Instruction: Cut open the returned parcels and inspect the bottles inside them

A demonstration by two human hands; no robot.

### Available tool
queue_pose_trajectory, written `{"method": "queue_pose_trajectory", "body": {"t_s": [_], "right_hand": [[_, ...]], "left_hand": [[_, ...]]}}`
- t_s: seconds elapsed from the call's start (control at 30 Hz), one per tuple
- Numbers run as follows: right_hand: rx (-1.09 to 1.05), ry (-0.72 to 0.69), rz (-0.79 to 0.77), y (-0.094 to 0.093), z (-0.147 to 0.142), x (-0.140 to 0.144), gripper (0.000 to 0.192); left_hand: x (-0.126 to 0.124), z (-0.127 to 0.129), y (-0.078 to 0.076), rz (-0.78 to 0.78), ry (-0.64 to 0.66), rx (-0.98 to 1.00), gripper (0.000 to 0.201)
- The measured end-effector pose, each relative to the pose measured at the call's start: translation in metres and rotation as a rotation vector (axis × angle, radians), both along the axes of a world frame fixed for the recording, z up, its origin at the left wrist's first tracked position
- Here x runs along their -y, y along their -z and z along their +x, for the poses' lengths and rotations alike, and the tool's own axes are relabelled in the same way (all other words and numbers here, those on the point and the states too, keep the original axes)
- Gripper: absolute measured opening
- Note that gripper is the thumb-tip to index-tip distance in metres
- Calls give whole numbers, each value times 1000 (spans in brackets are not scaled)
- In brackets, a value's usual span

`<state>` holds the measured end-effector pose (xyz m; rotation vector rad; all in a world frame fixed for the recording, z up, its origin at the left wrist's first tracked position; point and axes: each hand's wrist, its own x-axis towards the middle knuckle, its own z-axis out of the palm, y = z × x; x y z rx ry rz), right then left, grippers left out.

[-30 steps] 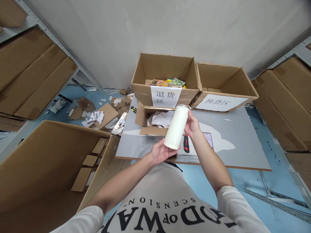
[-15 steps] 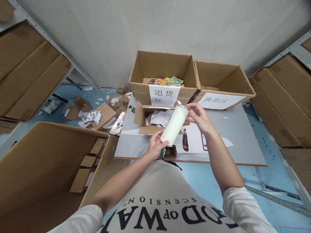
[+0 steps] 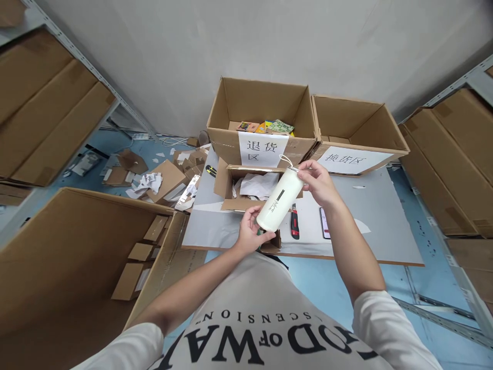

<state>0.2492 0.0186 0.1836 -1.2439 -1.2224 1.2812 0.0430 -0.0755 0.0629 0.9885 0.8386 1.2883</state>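
Observation:
Tilted between my two hands is a pale cream water bottle (image 3: 280, 200) with a metal rim, a white cord loop and dark lettering on its side. My left hand (image 3: 252, 228) cups its base, the thumb along the lower edge. At the upper end, the fingers of my right hand (image 3: 316, 181) grip the rim and cap. Behind the bottle an opened cardboard box (image 3: 233, 204) holds crumpled white paper (image 3: 258, 185). A small cardboard carton (image 3: 272, 244) sits partly hidden below the bottle at the table edge.
On the grey table (image 3: 393, 226) lie a red-black utility knife (image 3: 295, 223), a phone (image 3: 324, 222) and a yellow-black cutter (image 3: 211, 170). Two large labelled boxes (image 3: 227, 146) (image 3: 362, 160) stand behind. A big carton (image 3: 69, 246) with small boxes stands left; cardboard scraps (image 3: 167, 180) litter the floor.
The bottle has been turned about its length, so dark lettering now faces me and the cord loop has shifted. Both hands still hold it, slightly further right.

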Motion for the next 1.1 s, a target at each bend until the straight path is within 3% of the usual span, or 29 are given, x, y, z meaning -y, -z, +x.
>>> {"method": "queue_pose_trajectory", "body": {"t_s": [0.1, 0.2, 0.57, 0.8, 0.97, 1.1], "right_hand": [[-103, 18, 47, 10, 7, 1, 34], [-152, 31, 73, 18, 10, 3, 35], [-222, -114, -30, 14, 15, 12, 40], [-177, -31, -27, 18, 10, 13, 38], [-87, 55, 61, 19, 10, 15, 39], [54, 211, 223, 15, 20, 29, 44]], "left_hand": [[5, -7, 1, -95, 112, 103, 66], [8, -10, 0, -176, 141, 109, 55], [10, -5, -2, -186, 118, 67, 56], [10, -7, 0, -213, 120, 29, 59], [5, -18, 6, -103, 183, -88, 62], [7, -38, 16, 150, 264, -397, 99]]}}
